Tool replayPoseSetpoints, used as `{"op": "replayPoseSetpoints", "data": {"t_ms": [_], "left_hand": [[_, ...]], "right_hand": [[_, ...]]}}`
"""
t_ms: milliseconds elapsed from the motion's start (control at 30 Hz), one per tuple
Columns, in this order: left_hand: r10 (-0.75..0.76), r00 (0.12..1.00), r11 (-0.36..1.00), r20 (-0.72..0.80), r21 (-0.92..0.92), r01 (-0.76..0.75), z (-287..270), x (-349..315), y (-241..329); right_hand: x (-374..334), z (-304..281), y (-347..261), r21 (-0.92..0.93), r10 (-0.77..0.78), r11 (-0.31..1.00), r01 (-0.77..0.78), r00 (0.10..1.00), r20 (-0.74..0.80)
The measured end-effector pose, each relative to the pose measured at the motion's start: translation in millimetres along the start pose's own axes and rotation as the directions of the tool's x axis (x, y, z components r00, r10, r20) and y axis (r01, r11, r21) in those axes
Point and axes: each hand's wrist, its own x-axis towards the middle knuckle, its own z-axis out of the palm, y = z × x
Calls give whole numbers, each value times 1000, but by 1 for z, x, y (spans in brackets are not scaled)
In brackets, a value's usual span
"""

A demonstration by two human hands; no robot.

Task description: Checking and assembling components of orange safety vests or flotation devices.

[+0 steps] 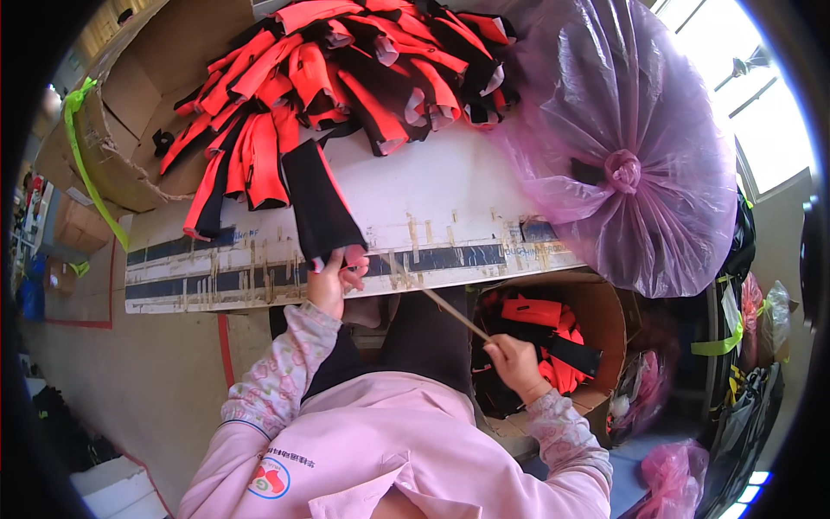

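Note:
My left hand [327, 290] is closed on the near end of a black fabric sleeve [318, 203] with a bright orange edge, its thumb and fingers at the opening. The sleeve's far end reaches toward a heap of similar orange-and-black sleeves [372, 108] on the white table [450, 195]. Beyond the table's front edge, on my right, my right hand [517, 368] grips a thin, light-brown stick [458, 315]. The stick slants up and left toward the table edge, apart from the held sleeve; its far tip is blurred.
A large tied purple plastic bag [640, 216] covers the table's right end. Below, right of my legs, an open cardboard box [605, 324] holds more orange-and-black pieces. Another big cardboard box [130, 164] stands at the left, with a yellow-green strap [85, 164].

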Motion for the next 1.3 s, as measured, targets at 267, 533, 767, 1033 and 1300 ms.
{"op": "replayPoseSetpoints", "data": {"t_ms": [267, 533, 767, 1033, 1300], "left_hand": [[-337, 936, 935, 105, 150, 320, 17, -30, -47], [-286, 952, 937, 109, 240, 254, 10, -31, -43], [-354, 922, 908, 154, 292, 300, 6, -33, -52], [-345, 926, 914, 156, 279, 293, 12, -33, -47], [-279, 950, 942, 139, 230, 243, 16, -35, -40]], "right_hand": [[107, -55, 47, -427, -40, 900, -85, 960, -277], [275, -130, 107, -600, -159, 785, -154, 887, -434], [293, -140, 206, -666, 345, 287, -689, 723, -599], [295, -145, 233, -665, 365, 268, -697, 712, -600], [243, -130, 62, -815, -238, 543, -203, 894, -380]]}}
